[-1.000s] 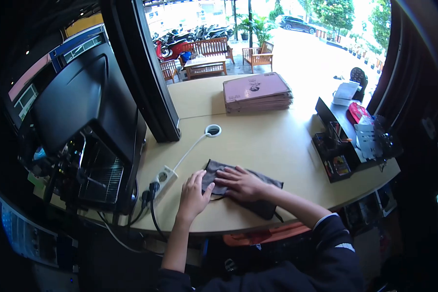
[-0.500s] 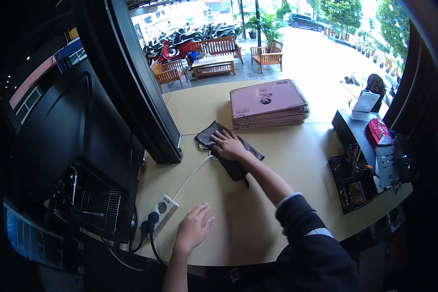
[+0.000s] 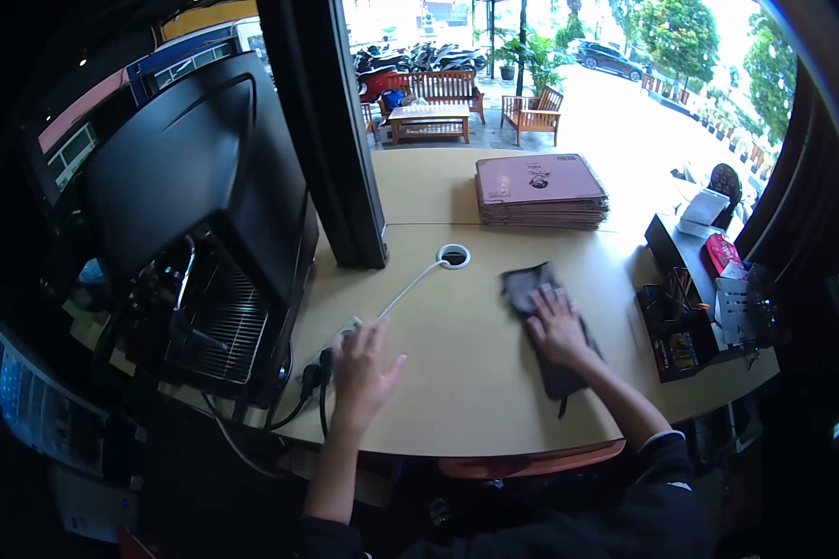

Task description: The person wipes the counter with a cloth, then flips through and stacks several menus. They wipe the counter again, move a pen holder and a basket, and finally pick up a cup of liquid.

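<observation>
In the head view, which is the only one, the right hand (image 3: 559, 334) lies open and flat upon a dark cloth (image 3: 555, 374), with the fingers a little apart; it presses the cloth from above and is not closed around it. The cloth lies on the pale surface (image 3: 447, 373), to the right of the middle and nearer to the person than the stack of pink menus (image 3: 543, 191). It is somewhat blurred, and a short dark strap hangs at its near end.

The left hand (image 3: 362, 368) is also open, with the thumb apart, and it grips nothing that I can see. It is in front of the power strip (image 3: 349, 328) and covers most of it, just beside the black plugs (image 3: 313, 374); whether it touches the strip, I cannot tell. From there a white cable (image 3: 410, 291) runs to the round hole (image 3: 454, 256) in the surface, well apart from the cloth.

In my judgement, the step in hand is wiping the surface with the cloth under the right palm. The next stroke would call for an even, flat pressure, with care not to catch the cable on one side or to strike the black organizer (image 3: 657, 303) on the other
</observation>
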